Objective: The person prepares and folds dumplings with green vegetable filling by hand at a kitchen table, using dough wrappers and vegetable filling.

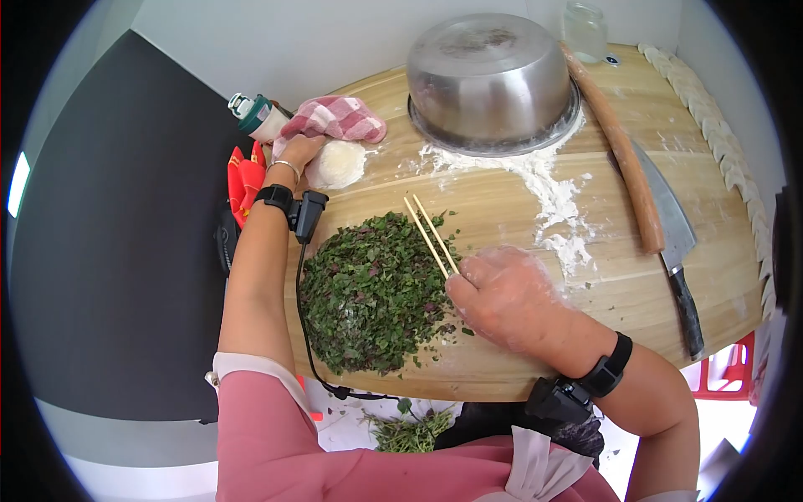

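Observation:
A pair of chopsticks [430,237] is gripped in my right hand [506,297], which is dusted with flour and closed around them. Their tips point away from me, over the right edge of a heap of chopped leafy greens [368,293], green with some purple. My left hand [299,152] reaches to the back left of the table, beside a round, pale, floury lump [338,164] and against a pink checked cloth [339,119]. Its fingertips are mostly hidden, and I cannot tell what they hold.
An upturned metal basin [493,84] stands at the back, with flour [552,197] spilled before it. A rolling pin [619,151] lies across a large knife [669,217]. A white-and-green bottle [259,117], red packaging [245,180], a glass jar [584,33] and a row of overlapping dough pieces [707,113] line the edges.

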`<state>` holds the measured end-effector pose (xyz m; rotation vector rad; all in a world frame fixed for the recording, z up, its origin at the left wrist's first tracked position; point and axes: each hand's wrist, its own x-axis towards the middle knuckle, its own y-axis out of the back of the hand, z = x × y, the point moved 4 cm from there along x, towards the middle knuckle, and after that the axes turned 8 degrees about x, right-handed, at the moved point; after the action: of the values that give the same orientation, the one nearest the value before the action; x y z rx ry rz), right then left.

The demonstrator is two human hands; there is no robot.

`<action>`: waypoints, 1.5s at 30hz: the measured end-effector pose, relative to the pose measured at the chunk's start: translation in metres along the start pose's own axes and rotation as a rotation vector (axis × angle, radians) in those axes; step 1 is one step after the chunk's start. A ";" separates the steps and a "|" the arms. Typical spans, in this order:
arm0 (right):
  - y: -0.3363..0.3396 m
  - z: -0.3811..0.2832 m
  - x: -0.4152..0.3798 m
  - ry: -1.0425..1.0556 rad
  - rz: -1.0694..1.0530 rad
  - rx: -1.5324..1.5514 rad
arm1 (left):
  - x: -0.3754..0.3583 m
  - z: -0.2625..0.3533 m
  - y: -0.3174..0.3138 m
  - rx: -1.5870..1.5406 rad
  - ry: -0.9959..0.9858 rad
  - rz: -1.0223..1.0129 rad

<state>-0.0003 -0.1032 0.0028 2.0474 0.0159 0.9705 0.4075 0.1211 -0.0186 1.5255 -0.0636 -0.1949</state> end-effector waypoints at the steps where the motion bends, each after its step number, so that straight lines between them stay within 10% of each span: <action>1: 0.001 -0.001 0.001 -0.008 -0.034 -0.009 | -0.002 0.002 0.001 -0.012 -0.008 -0.025; 27: -0.002 0.004 0.000 -0.028 -0.128 -0.060 | -0.094 0.038 0.028 -0.765 -0.076 -0.713; 36: 0.039 0.039 0.002 -0.308 0.295 -0.090 | -0.145 0.082 0.075 -0.579 -0.439 -0.194; 45: 0.057 0.095 -0.015 -0.660 0.683 0.537 | -0.241 0.198 0.080 -0.215 -0.866 0.198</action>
<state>0.0317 -0.2104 0.0006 2.8736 -0.9077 0.6499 0.1456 -0.0317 0.0897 1.1194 -0.8490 -0.6683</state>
